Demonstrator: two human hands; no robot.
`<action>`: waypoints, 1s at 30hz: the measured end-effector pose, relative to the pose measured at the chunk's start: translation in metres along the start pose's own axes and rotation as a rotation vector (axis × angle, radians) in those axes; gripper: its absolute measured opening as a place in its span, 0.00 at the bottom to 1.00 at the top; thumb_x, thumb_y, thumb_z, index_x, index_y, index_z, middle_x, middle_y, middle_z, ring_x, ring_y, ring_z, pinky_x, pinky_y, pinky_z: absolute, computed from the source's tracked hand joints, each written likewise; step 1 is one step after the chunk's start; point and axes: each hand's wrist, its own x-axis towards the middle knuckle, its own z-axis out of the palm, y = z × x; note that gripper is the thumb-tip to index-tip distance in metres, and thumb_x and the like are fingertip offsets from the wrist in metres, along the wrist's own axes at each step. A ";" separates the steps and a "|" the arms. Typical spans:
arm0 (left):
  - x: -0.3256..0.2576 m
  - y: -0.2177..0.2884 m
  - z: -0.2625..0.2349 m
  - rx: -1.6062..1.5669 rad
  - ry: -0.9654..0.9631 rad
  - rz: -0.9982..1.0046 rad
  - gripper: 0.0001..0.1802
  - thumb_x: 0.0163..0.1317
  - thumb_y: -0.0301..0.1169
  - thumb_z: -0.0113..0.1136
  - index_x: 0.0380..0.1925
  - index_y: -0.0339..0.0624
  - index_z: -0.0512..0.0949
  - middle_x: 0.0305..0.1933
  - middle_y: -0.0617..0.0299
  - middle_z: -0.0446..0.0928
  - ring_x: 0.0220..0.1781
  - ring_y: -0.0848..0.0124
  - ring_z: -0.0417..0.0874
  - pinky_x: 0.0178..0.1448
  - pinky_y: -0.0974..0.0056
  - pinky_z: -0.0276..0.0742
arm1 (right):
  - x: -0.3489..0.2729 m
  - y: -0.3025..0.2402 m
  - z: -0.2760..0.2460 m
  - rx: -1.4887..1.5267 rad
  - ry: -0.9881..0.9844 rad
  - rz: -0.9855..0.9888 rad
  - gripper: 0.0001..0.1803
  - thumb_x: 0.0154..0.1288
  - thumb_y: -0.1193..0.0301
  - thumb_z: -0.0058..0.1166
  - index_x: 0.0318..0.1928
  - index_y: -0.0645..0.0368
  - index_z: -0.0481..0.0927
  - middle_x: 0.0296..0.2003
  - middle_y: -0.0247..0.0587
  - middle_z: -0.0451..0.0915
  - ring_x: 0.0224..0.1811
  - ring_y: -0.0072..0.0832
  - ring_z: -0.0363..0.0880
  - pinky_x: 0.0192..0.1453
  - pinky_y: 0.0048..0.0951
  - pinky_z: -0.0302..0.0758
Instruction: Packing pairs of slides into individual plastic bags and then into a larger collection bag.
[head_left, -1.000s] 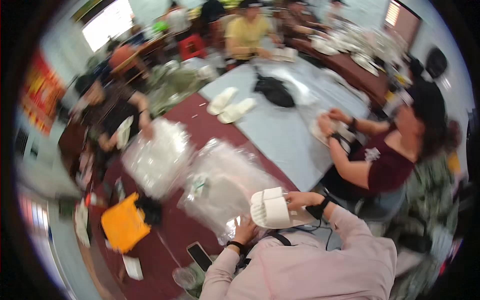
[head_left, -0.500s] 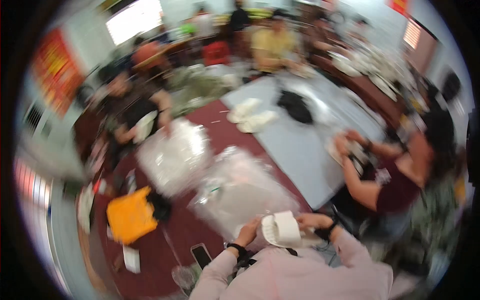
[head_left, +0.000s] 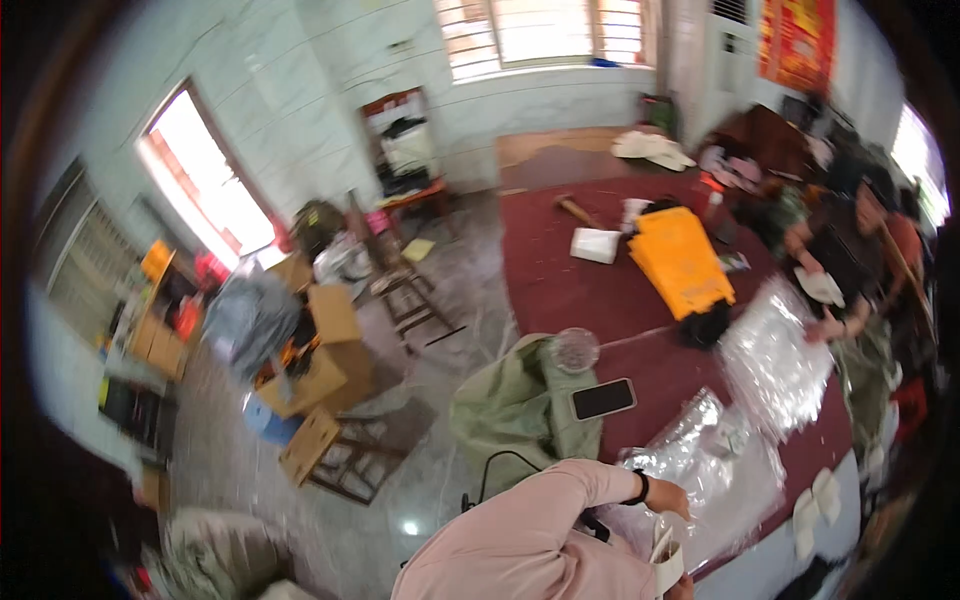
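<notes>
A white slipper [head_left: 666,570] with a broad strap is at the lower edge, close to my body. My left hand [head_left: 668,497], a black band at its wrist, is closed at the slipper's upper end, its fingertips partly hidden. Only a bit of my right hand [head_left: 682,588] shows, closed against the slipper's lower side. Clear plastic bags [head_left: 735,490] lie on the dark red table [head_left: 640,390] beside my hands. A phone [head_left: 603,399] rests near the table edge, with a clear round plastic container [head_left: 575,351] behind it.
Across the table a person [head_left: 845,260] holds a pale slipper [head_left: 820,287] by more clear bags [head_left: 775,350]. Orange-yellow sheets [head_left: 683,262], a white box [head_left: 595,245] and a hammer [head_left: 576,211] lie farther back. Green cloth [head_left: 510,400] hangs at the edge. Stools [head_left: 345,455] and an open carton [head_left: 325,370] stand left.
My view has swung left, bringing the floor, window and carton into sight. The slipper is still between my hands, now lower in the picture and turned.
</notes>
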 end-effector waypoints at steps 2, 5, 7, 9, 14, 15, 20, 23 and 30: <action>0.012 -0.004 0.011 -0.024 0.132 0.118 0.14 0.56 0.29 0.50 0.45 0.42 0.72 0.31 0.49 0.77 0.34 0.47 0.77 0.34 0.52 0.71 | 0.024 0.005 -0.015 -0.065 -0.050 -0.077 0.23 0.47 0.79 0.45 0.48 0.67 0.73 0.52 0.63 0.71 0.57 0.56 0.68 0.61 0.47 0.67; 0.021 0.006 0.009 0.116 0.046 -0.146 0.16 0.57 0.28 0.49 0.46 0.42 0.71 0.32 0.50 0.77 0.34 0.46 0.77 0.33 0.51 0.70 | 0.046 0.008 -0.027 -0.143 -0.052 -0.160 0.22 0.48 0.78 0.45 0.48 0.67 0.74 0.51 0.62 0.72 0.56 0.55 0.69 0.61 0.47 0.66; 0.027 0.019 0.000 0.076 0.075 -0.279 0.11 0.57 0.27 0.48 0.40 0.41 0.73 0.29 0.49 0.76 0.32 0.47 0.76 0.32 0.51 0.69 | 0.058 0.009 -0.030 -0.179 -0.038 -0.209 0.22 0.48 0.78 0.45 0.47 0.67 0.74 0.50 0.61 0.72 0.56 0.54 0.69 0.60 0.47 0.66; 0.037 -0.010 0.015 0.145 0.094 -0.185 0.06 0.54 0.29 0.50 0.30 0.39 0.73 0.24 0.48 0.75 0.29 0.47 0.75 0.31 0.52 0.68 | 0.075 0.009 -0.029 -0.216 -0.034 -0.269 0.21 0.48 0.78 0.46 0.47 0.66 0.74 0.49 0.60 0.73 0.55 0.54 0.69 0.60 0.47 0.66; 0.047 -0.024 0.029 0.016 0.250 -0.044 0.11 0.54 0.35 0.53 0.26 0.38 0.71 0.27 0.49 0.75 0.31 0.48 0.74 0.34 0.51 0.68 | 0.094 0.012 -0.007 -0.265 0.040 -0.347 0.20 0.49 0.77 0.46 0.46 0.66 0.75 0.48 0.58 0.73 0.54 0.52 0.70 0.60 0.48 0.65; 0.045 -0.026 0.029 0.018 0.249 -0.049 0.11 0.54 0.35 0.53 0.26 0.38 0.71 0.27 0.49 0.75 0.31 0.48 0.74 0.34 0.51 0.68 | 0.097 0.012 -0.002 -0.275 0.053 -0.360 0.19 0.49 0.76 0.46 0.45 0.66 0.75 0.48 0.58 0.73 0.54 0.52 0.70 0.60 0.48 0.65; 0.036 0.011 -0.003 -0.038 0.180 -0.211 0.15 0.65 0.35 0.43 0.40 0.36 0.74 0.34 0.46 0.75 0.40 0.51 0.75 0.44 0.53 0.70 | 0.118 0.015 0.024 -0.323 0.146 -0.394 0.18 0.50 0.75 0.47 0.44 0.65 0.76 0.46 0.56 0.74 0.52 0.50 0.71 0.60 0.48 0.65; 0.037 0.011 -0.001 -0.099 0.285 -0.212 0.16 0.64 0.35 0.45 0.45 0.37 0.73 0.36 0.48 0.74 0.40 0.52 0.75 0.45 0.54 0.70 | 0.132 0.013 0.038 -0.363 0.188 -0.423 0.17 0.51 0.75 0.47 0.44 0.65 0.76 0.45 0.55 0.75 0.52 0.49 0.71 0.60 0.48 0.64; 0.052 0.031 0.010 0.267 0.208 -0.110 0.18 0.60 0.35 0.51 0.47 0.37 0.71 0.44 0.48 0.66 0.37 0.54 0.78 0.39 0.56 0.75 | 0.169 0.005 0.069 -0.465 0.293 -0.481 0.16 0.52 0.74 0.48 0.42 0.64 0.77 0.43 0.52 0.76 0.50 0.47 0.72 0.59 0.48 0.64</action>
